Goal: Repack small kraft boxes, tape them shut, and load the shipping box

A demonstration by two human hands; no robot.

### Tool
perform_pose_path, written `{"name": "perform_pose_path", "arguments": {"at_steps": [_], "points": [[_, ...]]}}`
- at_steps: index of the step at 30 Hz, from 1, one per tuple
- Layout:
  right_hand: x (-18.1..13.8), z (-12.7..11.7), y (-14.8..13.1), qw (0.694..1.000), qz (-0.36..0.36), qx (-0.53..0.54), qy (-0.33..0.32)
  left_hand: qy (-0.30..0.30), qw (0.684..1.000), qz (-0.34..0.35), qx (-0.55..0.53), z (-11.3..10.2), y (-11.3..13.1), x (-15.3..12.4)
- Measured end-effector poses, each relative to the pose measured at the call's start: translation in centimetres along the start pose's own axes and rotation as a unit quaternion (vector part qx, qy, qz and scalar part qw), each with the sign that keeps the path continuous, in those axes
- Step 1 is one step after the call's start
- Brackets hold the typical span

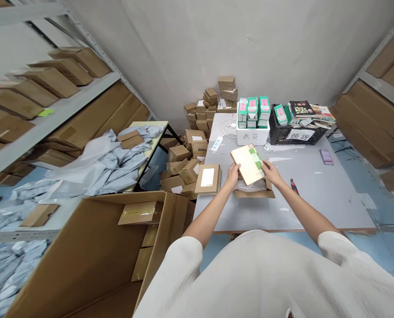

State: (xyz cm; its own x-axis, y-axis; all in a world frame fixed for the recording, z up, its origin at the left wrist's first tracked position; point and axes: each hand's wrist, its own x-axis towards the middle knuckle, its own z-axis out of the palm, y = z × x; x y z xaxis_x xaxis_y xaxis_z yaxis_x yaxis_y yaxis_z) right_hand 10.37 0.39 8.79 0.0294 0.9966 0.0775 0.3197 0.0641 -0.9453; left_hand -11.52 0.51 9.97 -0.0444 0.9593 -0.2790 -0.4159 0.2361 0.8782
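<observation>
A cream-coloured book (246, 164) with green patches is held up between both hands. My left hand (232, 175) grips its left edge, and my right hand (271, 172) grips the right edge. Below the book lies an opened cardboard box (254, 193) with clear or whitish wrapping inside; the book and hands cover part of it. To the left sits a closed cardboard box (208, 179) with a white label. A red and black box cutter (294, 187) lies on the table to the right of my right forearm.
On the grey table (323, 194), a white bin (253, 136) of green-and-pink boxes and a black crate (298, 134) of books stand at the back. A power strip (217, 144) lies left. A large open carton (93, 247) stands left of me, near shelves (84, 92) of boxes.
</observation>
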Motion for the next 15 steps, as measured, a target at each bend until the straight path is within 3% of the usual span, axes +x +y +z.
{"name": "perform_pose_path", "arguments": {"at_steps": [3, 5, 9, 11, 13, 15], "points": [[-0.2, -0.3, -0.2, 0.991, 0.071, 0.09, -0.066, -0.007, 1.0, -0.013, -0.012, -0.3, 0.1, 0.2], [-0.5, -0.3, -0.5, 0.987, 0.086, 0.117, -0.073, -0.007, 1.0, -0.017, -0.013, -0.3, 0.3, 0.4], [-0.9, 0.0, -1.3, 0.986, 0.072, 0.145, -0.046, -0.016, 0.999, -0.038, 0.0, -0.4, 0.8, 0.6], [-0.9, 0.1, -1.9, 0.99, 0.045, 0.134, -0.019, 0.019, 0.999, -0.018, 0.023, -0.4, 1.1, 0.5], [-0.9, 0.2, -2.6, 0.996, 0.003, 0.083, 0.017, 0.07, 0.996, 0.029, 0.054, -0.1, 1.2, 0.1], [-1.1, 0.3, -3.4, 0.998, -0.041, -0.003, 0.056, 0.065, 0.994, 0.058, 0.069, 0.5, 1.2, -0.4]]}}
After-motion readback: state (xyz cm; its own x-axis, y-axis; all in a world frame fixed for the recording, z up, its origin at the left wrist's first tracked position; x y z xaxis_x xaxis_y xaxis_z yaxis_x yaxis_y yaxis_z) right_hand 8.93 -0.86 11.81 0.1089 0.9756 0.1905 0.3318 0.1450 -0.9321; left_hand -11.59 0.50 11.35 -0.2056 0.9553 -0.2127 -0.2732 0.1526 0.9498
